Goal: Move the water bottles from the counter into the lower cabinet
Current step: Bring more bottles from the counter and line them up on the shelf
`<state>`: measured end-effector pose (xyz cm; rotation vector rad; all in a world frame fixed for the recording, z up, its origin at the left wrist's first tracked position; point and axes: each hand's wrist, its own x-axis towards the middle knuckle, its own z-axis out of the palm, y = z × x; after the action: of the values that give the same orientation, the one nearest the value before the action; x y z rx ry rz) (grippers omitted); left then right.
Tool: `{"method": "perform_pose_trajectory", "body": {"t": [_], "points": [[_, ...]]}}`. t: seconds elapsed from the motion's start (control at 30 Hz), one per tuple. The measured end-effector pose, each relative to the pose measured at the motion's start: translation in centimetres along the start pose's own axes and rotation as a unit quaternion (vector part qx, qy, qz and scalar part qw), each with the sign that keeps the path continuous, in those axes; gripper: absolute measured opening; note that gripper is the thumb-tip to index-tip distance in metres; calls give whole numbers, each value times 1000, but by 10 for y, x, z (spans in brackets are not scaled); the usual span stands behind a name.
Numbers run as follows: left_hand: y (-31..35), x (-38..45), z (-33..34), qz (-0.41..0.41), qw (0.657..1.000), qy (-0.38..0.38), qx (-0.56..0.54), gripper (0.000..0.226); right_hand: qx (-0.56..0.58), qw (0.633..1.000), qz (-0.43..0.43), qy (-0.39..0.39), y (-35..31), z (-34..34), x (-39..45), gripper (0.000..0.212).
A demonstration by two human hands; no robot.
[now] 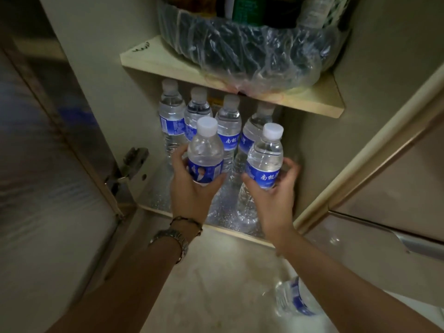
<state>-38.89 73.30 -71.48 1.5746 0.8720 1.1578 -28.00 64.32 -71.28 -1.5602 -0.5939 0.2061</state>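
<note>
My left hand [189, 188] grips a clear water bottle [205, 150] with a white cap and blue label, upright at the front of the lower cabinet compartment. My right hand [274, 195] grips a second such bottle [265, 157] beside it. Behind them, several more bottles [228, 121] stand in a row on the cabinet floor [156, 193], under the wooden shelf [312, 102]. One more bottle [295, 299] lies blurred below my right forearm, outside the cabinet.
The cabinet door [48, 164] stands open at the left, hinge [132, 164] on the frame. The shelf above carries a plastic-wrapped basket [240, 51] of dark bottles. Closed drawer fronts [396, 188] are at the right. Pale floor [216, 284] lies below.
</note>
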Motion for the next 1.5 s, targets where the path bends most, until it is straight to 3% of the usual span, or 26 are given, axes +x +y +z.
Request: {"method": "perform_pose_trajectory", "body": {"t": [0.2,0.4,0.63,0.9,1.03,1.27,1.5], "points": [[-7,7,3,-4,1000,19,-16,80,-4,999,-14,35,10,5,8,69],[-13,2,1,12,999,-37,-30,83,-16,998,-16,50,9,7,9,77],[-9,2,-2,6,998,-40,-38,83,-43,997,-3,69,12,11,7,77],[1,-14,-22,36,998,-17,47,70,-53,995,34,83,23,10,-17,80],[2,-23,-27,57,995,-13,81,63,-40,992,56,108,29,12,-51,68],[0,-38,-29,45,992,-14,113,58,8,997,71,10,40,20,-66,35],[-13,-48,-27,9,991,-24,132,61,33,995,82,-49,43,24,-54,41]]}}
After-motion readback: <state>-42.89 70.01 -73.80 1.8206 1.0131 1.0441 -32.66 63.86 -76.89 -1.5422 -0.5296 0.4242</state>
